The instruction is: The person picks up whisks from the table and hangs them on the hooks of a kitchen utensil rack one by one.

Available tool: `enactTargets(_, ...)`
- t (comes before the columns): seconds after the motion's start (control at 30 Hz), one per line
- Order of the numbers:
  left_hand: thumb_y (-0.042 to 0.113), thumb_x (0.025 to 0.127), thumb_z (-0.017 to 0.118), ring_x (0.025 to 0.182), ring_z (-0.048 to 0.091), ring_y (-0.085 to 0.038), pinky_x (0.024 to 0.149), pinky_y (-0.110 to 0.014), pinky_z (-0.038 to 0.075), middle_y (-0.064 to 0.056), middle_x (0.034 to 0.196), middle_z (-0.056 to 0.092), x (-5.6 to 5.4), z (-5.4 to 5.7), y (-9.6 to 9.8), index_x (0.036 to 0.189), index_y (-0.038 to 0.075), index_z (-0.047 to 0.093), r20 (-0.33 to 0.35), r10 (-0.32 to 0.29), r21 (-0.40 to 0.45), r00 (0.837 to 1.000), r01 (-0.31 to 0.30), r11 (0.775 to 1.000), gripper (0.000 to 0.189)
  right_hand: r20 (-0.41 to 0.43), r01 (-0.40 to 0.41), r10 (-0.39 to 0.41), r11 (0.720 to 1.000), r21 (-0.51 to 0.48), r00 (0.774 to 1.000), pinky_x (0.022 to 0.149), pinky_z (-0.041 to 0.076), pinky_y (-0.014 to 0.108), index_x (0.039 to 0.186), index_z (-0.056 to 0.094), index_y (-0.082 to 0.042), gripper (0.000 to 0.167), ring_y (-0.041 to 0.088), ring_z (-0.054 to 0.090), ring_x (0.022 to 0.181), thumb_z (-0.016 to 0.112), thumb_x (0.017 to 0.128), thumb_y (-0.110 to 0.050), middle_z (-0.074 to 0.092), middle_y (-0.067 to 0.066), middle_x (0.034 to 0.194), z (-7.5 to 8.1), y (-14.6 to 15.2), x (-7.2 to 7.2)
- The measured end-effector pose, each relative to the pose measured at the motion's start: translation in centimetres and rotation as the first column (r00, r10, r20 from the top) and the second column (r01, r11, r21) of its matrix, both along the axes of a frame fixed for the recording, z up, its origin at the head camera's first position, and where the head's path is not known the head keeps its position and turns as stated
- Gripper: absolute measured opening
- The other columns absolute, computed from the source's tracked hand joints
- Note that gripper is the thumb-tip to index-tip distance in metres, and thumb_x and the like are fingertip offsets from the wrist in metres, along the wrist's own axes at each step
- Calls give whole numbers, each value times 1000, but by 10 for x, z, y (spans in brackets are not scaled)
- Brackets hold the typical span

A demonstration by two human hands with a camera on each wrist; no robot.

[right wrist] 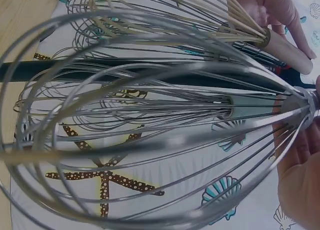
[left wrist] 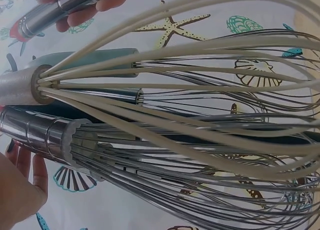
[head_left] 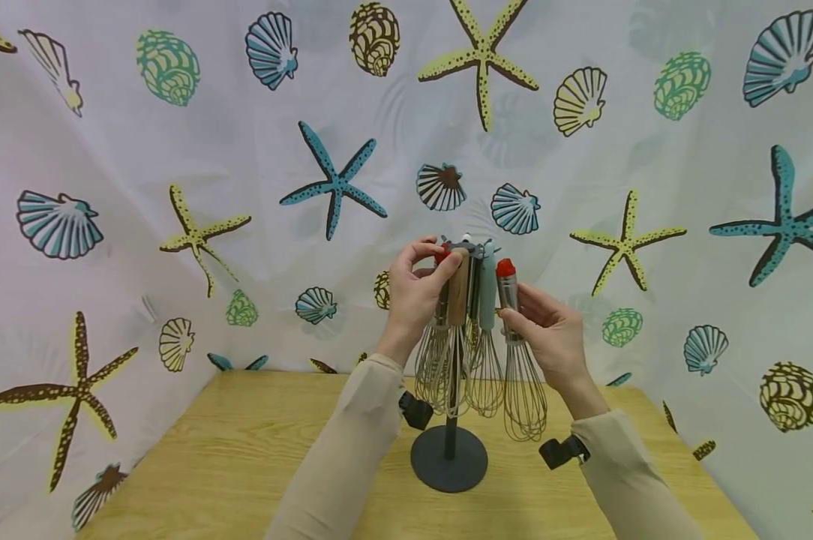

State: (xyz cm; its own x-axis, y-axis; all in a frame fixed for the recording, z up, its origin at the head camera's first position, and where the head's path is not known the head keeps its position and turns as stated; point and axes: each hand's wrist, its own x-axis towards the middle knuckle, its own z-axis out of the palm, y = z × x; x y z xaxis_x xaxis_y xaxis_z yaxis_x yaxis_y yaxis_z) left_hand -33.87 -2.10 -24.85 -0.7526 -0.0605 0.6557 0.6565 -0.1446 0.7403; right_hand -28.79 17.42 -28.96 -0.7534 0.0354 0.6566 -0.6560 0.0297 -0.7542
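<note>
A dark rotating rack [head_left: 449, 469] with several hanging whisks stands in the middle. My left hand [head_left: 415, 281] is at its top, thumb against the upper end of a wooden-handled whisk [head_left: 457, 296] and fingers by a red-capped metal whisk [left wrist: 35, 132], which it seems to pinch; the exact contact is partly hidden. To the right of the rack, my right hand [head_left: 551, 330] grips another red-capped whisk [head_left: 508, 291] by its metal handle, upright with wires downward, apart from the hanging ones. Between them hangs a whisk with a pale blue handle [head_left: 487, 292].
The rack's round base rests on a light wooden table [head_left: 265, 450]. White cloth [head_left: 352, 67] printed with starfish and shells surrounds it at the back and sides. Black wrist cameras [head_left: 563, 451] are strapped over both sleeves.
</note>
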Motion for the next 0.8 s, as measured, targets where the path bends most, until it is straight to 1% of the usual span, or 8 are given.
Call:
enactTargets(0.17, 25, 87, 76, 82, 58, -25, 73, -25, 50, -12, 138, 53, 1, -1, 0, 104, 6, 63, -23, 17, 8, 1000, -17, 1000, 29, 4, 3, -3, 1000, 7, 1000, 77, 58, 25, 134, 58, 0, 51, 5, 69, 101, 74, 86, -4, 71, -15, 109, 5, -4, 0)
enactTargets(0.3, 26, 87, 76, 81, 59, -22, 74, -25, 51, -9, 135, 54, 1, 0, -1, 103, 7, 64, -24, 34, 7, 999, -34, 999, 27, 1, 4, -4, 1000, 21, 1000, 79, 57, 24, 135, 58, 0, 50, 5, 68, 103, 73, 87, -3, 70, -14, 112, 9, -9, -2)
enactTargets(0.4, 26, 87, 76, 80, 59, -21, 73, -25, 52, -7, 133, 55, 1, 0, 0, 102, 8, 65, -20, 47, 1, 999, -47, 999, 26, 1, 0, 0, 1000, 30, 1000, 81, 57, 24, 135, 58, 0, 50, 5, 68, 103, 72, 87, -3, 70, -10, 115, 11, -11, -2)
enactTargets(0.5, 27, 86, 77, 80, 58, -21, 73, -25, 51, -10, 133, 55, 0, 0, 0, 102, 8, 65, -23, 54, -7, 998, -54, 999, 27, -3, 0, 0, 999, 38, 1000, 81, 57, 23, 135, 58, 0, 50, 4, 68, 103, 72, 88, -4, 70, -4, 118, 12, -12, -3)
enactTargets(0.6, 27, 86, 77, 79, 57, -21, 72, -26, 51, -14, 135, 53, 0, 1, 1, 102, 8, 64, -30, 53, -12, 998, -54, 998, 27, -3, 3, -3, 999, 39, 1000, 81, 57, 23, 135, 58, 0, 50, 4, 68, 103, 72, 88, -4, 70, -3, 118, 14, -11, -3)
enactTargets(0.7, 27, 86, 77, 80, 58, -20, 74, -27, 51, -12, 134, 54, 0, 2, 2, 101, 8, 64, -26, 57, -8, 998, -57, 998, 27, 5, 1, -1, 1000, 30, 1000, 81, 57, 24, 134, 58, 0, 49, 5, 68, 102, 72, 87, -2, 71, -7, 114, 14, -12, -4)
enactTargets(0.73, 26, 87, 77, 82, 59, -23, 75, -27, 51, -10, 133, 54, 0, 1, 2, 101, 8, 64, -26, 56, -4, 998, -56, 998, 26, 8, 0, -1, 1000, 30, 1000, 82, 57, 24, 135, 58, -1, 50, 4, 68, 103, 72, 87, -2, 71, -7, 114, 14, -12, -4)
enactTargets(0.8, 25, 87, 76, 83, 59, -24, 76, -27, 51, -7, 131, 55, 0, 1, 3, 101, 8, 64, -26, 55, 1, 998, -55, 998, 25, 17, -3, 2, 1000, 28, 1000, 82, 57, 24, 135, 58, -1, 50, 4, 68, 103, 72, 87, -1, 70, -7, 115, 14, -12, -3)
